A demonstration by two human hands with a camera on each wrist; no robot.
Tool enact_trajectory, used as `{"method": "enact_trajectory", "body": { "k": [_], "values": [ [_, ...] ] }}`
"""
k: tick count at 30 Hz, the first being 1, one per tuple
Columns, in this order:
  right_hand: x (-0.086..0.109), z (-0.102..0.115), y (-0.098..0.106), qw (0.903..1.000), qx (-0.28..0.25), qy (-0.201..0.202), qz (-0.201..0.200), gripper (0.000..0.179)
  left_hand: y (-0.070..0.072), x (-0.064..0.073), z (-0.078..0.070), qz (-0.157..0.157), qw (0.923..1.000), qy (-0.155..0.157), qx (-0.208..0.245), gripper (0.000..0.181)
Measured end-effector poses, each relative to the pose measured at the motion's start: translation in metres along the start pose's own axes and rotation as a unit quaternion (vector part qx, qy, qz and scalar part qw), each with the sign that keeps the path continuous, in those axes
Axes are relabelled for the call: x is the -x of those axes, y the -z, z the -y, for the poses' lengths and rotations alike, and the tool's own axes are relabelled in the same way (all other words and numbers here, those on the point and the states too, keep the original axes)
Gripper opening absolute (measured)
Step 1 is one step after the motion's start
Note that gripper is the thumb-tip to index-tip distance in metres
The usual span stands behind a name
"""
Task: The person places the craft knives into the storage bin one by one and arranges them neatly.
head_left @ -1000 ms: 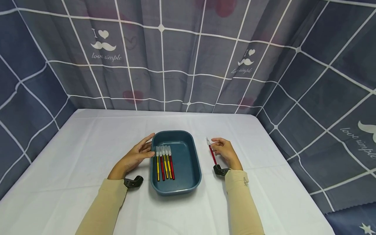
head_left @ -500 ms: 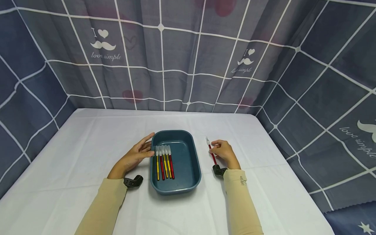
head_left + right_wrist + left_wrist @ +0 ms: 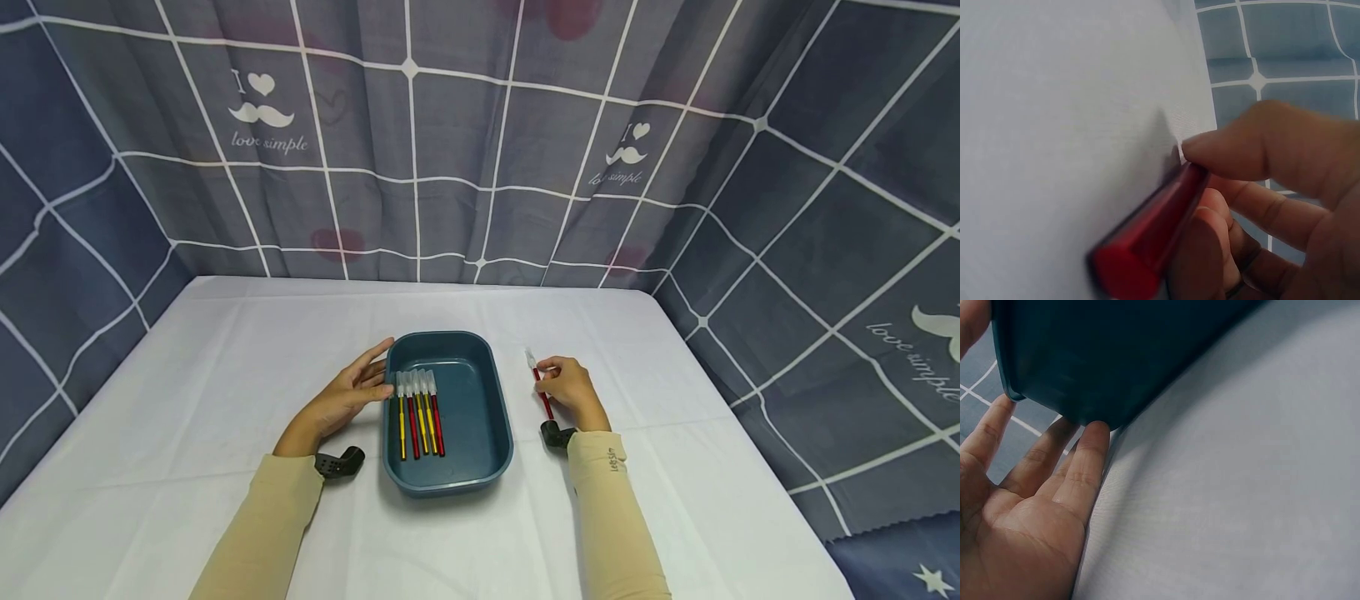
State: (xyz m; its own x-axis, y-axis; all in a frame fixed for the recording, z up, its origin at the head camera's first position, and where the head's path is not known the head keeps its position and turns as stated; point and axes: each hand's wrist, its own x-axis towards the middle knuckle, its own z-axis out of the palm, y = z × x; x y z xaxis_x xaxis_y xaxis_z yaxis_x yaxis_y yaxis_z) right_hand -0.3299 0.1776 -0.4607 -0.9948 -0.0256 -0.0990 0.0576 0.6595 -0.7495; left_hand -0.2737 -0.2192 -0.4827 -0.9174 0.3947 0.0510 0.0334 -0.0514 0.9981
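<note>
A dark teal tray [image 3: 480,467] sits on the white cloth in the head view. Several slim red and yellow pen-shaped tools [image 3: 417,421] with translucent caps lie side by side in its left half. My left hand [image 3: 347,398] holds the tray's left side, thumb at the rim and long, spread fingertips against the outer wall [image 3: 1060,369]. Right of the tray, my right hand [image 3: 570,387] pinches a red pen-shaped tool [image 3: 1154,231] between thumb and fingers. Its clear cap [image 3: 530,358] points away from me; my fingers cover part of the barrel.
White cloth [image 3: 300,325] covers the table around the tray. Grey checked curtains [image 3: 457,142] rise at the back and both sides. A small black wrist camera sits on each wrist, the right one [image 3: 557,435] close to the red tool's near end.
My right hand was beside the red tool with fingers apart one second ago; its thumb and fingers have since come together on the barrel. The left hand and tray stay put.
</note>
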Motion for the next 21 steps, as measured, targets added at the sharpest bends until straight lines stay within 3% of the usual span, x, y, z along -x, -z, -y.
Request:
{"method": "enact_trajectory", "body": {
  "k": [8,21],
  "values": [
    [0.0012,0.001,0.0013,1.0,0.006,-0.005,0.005,0.037,-0.0009,0.0,-0.0006,0.002,1.0,-0.003,0.001,0.096],
    [-0.0002,0.0023,0.0061,0.997,-0.068,-0.015,0.033,0.036,0.0,-0.0005,0.0006,0.009,0.9999,-0.006,0.005,0.096]
  ]
}}
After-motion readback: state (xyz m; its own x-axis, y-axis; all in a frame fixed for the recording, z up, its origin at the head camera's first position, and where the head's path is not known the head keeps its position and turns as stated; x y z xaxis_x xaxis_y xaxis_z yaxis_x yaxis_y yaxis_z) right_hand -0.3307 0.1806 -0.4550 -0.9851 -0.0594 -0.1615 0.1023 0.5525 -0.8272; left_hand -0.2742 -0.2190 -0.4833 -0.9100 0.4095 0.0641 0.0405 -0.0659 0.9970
